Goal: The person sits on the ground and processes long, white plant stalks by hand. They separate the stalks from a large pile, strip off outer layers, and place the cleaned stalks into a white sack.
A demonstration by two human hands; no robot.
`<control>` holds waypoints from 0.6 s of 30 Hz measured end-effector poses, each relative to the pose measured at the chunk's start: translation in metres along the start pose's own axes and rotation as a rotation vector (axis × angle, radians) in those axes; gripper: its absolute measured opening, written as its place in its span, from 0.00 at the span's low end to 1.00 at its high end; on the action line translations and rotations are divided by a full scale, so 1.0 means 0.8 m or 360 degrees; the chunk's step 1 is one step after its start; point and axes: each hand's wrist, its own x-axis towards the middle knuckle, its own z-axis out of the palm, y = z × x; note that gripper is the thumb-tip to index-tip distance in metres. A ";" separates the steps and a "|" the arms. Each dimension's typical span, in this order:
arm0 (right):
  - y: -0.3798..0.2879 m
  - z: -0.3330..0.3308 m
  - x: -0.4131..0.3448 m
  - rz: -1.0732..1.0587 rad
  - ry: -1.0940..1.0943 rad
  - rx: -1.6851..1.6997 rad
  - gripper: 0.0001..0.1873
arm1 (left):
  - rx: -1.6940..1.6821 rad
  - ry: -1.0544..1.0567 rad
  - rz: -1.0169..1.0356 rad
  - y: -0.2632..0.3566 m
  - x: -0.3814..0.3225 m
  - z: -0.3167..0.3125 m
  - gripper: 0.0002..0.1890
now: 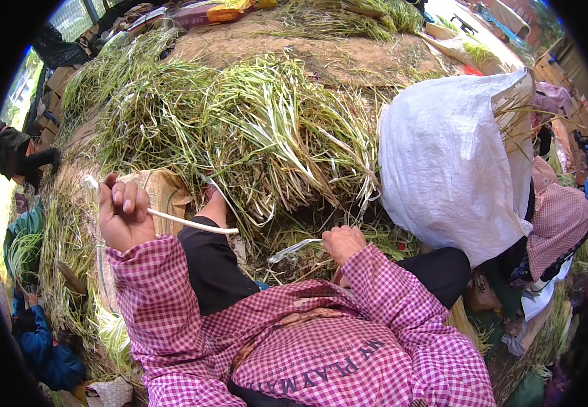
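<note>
Raised at the left, my left hand (pixel 126 213) has its fingers curled around a thin, pale plant stalk (pixel 194 222), which sticks out to the right of the fist. A white tip shows above the thumb. My right hand (pixel 344 244) is low in front of my lap, fingers closed on a whitish strip of leaf or peel (pixel 294 249) that trails to the left. Beyond both hands lies a large heap of long green and white leafy stalks (pixel 258 127), its cut or root ends towards me. My bare lower leg (pixel 214 206) reaches under the heap's edge.
A bulging white woven sack (pixel 446 157) stands close on my right. Beside my left knee lies a tan woven sack (pixel 156 185), with a bundle of pale stalks (pixel 113 330) nearer me. A person in blue (pixel 47 346) sits at lower left; another in checked cloth (pixel 560 219) is at right.
</note>
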 end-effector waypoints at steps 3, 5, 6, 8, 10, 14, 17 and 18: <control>-0.014 -0.023 -0.006 -0.0314 0.0836 0.0460 0.19 | 0.0063 0.0071 -0.0104 -0.051 -0.023 0.004 0.13; -0.037 -0.043 -0.004 -0.0760 0.0972 0.1027 0.20 | 0.0104 0.0235 -0.0189 -0.092 -0.045 0.013 0.13; -0.052 -0.049 -0.008 -0.0789 0.0725 0.1306 0.20 | 0.0080 0.0255 -0.0195 -0.111 -0.055 0.018 0.13; -0.074 -0.058 -0.012 -0.0928 0.0316 0.1743 0.16 | 0.0035 0.0317 -0.0284 -0.142 -0.075 0.028 0.13; -0.086 -0.059 -0.011 -0.0868 0.0422 0.1834 0.12 | 0.0072 0.0168 -0.0471 -0.167 -0.093 0.034 0.14; -0.022 -0.066 0.022 -0.0841 0.0259 0.1783 0.17 | 0.0303 0.0209 -0.0942 -0.189 -0.089 0.025 0.10; 0.054 -0.075 0.084 0.0178 0.1172 0.1214 0.25 | 0.0186 0.0211 -0.0907 -0.195 -0.077 0.010 0.11; 0.086 -0.079 0.102 0.0460 0.1039 0.1187 0.27 | 0.0231 0.0245 -0.0901 -0.198 -0.076 0.006 0.11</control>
